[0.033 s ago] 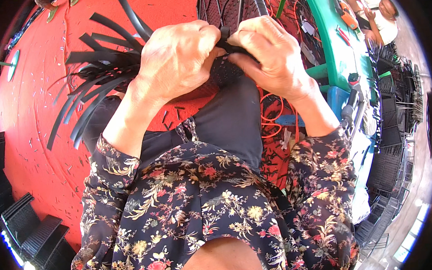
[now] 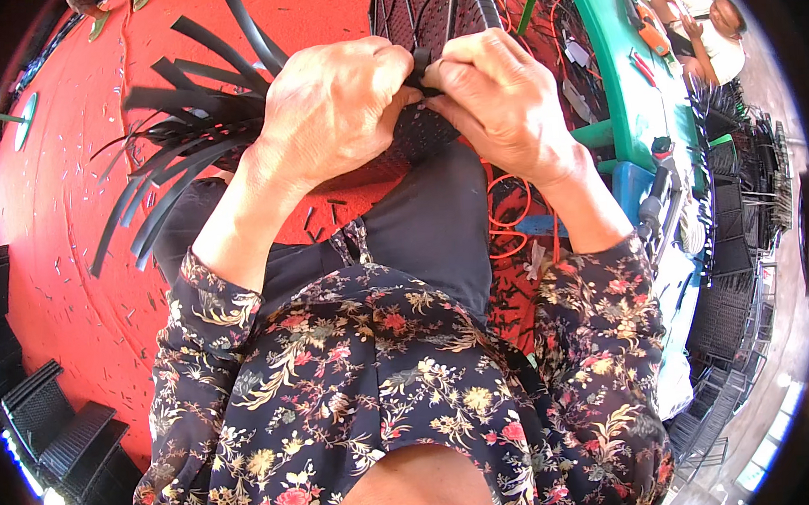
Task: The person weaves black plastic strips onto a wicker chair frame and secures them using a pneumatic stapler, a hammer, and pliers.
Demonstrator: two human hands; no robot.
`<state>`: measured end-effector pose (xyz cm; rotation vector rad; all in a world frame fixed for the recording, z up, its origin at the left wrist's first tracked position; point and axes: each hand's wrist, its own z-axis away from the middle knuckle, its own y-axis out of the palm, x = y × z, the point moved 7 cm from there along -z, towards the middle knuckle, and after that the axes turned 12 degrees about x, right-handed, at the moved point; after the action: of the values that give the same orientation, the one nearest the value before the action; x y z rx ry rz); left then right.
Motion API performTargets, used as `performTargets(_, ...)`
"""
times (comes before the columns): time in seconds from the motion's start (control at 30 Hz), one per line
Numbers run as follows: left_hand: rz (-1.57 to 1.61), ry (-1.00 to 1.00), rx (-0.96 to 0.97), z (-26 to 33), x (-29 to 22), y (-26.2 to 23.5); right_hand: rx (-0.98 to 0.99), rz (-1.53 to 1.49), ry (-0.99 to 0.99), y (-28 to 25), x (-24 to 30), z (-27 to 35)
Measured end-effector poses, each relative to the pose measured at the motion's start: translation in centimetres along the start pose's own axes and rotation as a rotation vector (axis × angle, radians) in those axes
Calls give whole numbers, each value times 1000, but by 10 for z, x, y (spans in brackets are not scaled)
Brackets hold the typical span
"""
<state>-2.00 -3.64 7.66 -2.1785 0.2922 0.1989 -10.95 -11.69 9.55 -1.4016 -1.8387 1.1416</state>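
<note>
Across the lower frame, a floral top (image 2: 391, 345) leads up to dark trousers (image 2: 431, 233); at upper centre, the left hand (image 2: 333, 110) is curled, thumb and bent fingers seeming to pinch a dark strip (image 2: 423, 58); the right hand (image 2: 507, 110) faces it, likewise pinching, the contact partly hidden; its thumb now sits closer to its fingertips than a moment ago, suggesting a firmer hold; just beyond stands the black woven piece (image 2: 476, 15), loose strips (image 2: 220, 52) fanning upper left; farther out, red floor covering (image 2: 68, 288) spreads left; a green surface (image 2: 598, 23) curves upper right.
</note>
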Motion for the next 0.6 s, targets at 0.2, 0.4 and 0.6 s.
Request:
performTargets(0.2, -26, -25, -24, 5, 13, 7, -44, 75, -90, 9, 10, 1)
performTargets(0.4, -49, -16, 54, 5, 9, 12, -99, -68, 19, 0, 31, 18)
performTargets(0.6, -37, -13, 29, 8, 12, 13, -191, -1396, 938, 46, -13, 54)
